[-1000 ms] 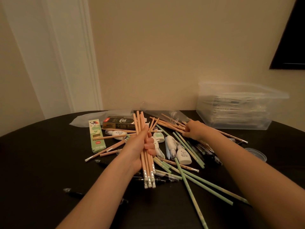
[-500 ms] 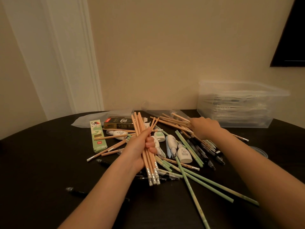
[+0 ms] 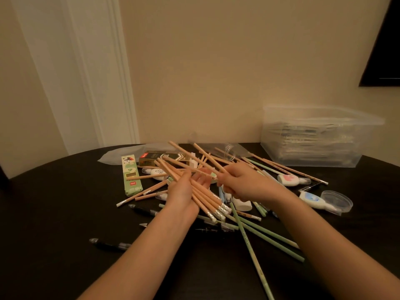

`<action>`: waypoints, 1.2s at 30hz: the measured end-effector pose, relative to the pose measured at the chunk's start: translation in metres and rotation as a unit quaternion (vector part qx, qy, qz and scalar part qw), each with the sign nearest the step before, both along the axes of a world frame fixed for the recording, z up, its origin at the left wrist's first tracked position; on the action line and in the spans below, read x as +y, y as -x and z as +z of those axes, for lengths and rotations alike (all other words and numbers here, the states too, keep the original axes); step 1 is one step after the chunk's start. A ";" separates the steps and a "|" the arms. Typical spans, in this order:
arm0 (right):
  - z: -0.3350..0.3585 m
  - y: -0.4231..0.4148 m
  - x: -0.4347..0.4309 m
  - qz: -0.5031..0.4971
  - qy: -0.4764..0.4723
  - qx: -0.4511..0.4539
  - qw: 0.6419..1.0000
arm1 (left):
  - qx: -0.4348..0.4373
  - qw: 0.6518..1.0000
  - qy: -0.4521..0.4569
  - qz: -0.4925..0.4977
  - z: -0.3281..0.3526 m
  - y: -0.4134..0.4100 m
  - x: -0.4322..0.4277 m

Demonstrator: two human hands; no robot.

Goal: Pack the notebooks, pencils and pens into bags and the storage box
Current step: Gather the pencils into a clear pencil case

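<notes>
Evidently mid-gather, well short of packing. Gripped a bundle (image 3: 203, 192) of wood pencils in the left hand (image 3: 183, 191) at frame centre, just above the table (image 3: 54, 202), thumb over it and fingers loosely curled beneath. Pinched a pair (image 3: 205, 155) of further pencils in the right hand (image 3: 240, 182), fingers curled, close beside the left. Ran the bundle's long axis from lower right to upper left, eraser ends low and near, tips away. Angled the pair much the same, crossing above the bundle. Judged the next move: lay the pair alongside, square the ends, tighten the grip, then slide all into a bag (image 3: 116, 155) before the box (image 3: 313, 144) at right.
</notes>
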State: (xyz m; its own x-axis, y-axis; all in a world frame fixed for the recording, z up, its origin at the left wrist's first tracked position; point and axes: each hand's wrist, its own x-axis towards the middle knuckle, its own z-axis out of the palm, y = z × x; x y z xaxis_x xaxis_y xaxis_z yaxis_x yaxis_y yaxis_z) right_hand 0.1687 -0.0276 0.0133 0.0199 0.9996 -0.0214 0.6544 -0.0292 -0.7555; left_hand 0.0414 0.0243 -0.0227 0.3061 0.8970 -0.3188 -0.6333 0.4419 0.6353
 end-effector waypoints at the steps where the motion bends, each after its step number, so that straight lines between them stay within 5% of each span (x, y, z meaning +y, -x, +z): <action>1: 0.000 0.003 0.000 0.003 0.008 0.003 1.000 | 0.003 1.000 -0.001 0.004 0.000 0.001 0.002; 14: 0.002 0.012 -0.001 0.049 0.097 -0.049 0.993 | 0.038 0.998 -0.043 0.028 0.001 0.006 0.007; 18: 0.011 0.011 0.009 -0.021 -0.012 -0.108 0.994 | -0.008 0.999 -0.020 0.028 0.001 0.008 0.009; 24: 0.008 0.038 0.030 -0.007 -0.041 -0.121 0.992 | -0.012 0.999 -0.017 0.042 0.001 0.007 0.010; 29: 0.002 0.047 0.033 -0.028 -0.168 -0.128 0.977 | 0.013 0.997 -0.006 0.080 0.002 0.010 0.013; 36: -0.002 0.051 0.034 0.051 -0.144 -0.167 0.974 | 0.012 0.997 0.017 0.068 0.005 0.014 0.013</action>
State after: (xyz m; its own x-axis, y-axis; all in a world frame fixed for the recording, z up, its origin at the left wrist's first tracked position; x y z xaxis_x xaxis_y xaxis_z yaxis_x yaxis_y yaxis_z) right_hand 0.1176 0.0062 0.0108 -0.1212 0.9605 0.2505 0.8540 0.2295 -0.4669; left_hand 0.0271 0.0370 -0.0178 0.1736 0.9185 -0.3554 -0.6731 0.3741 0.6379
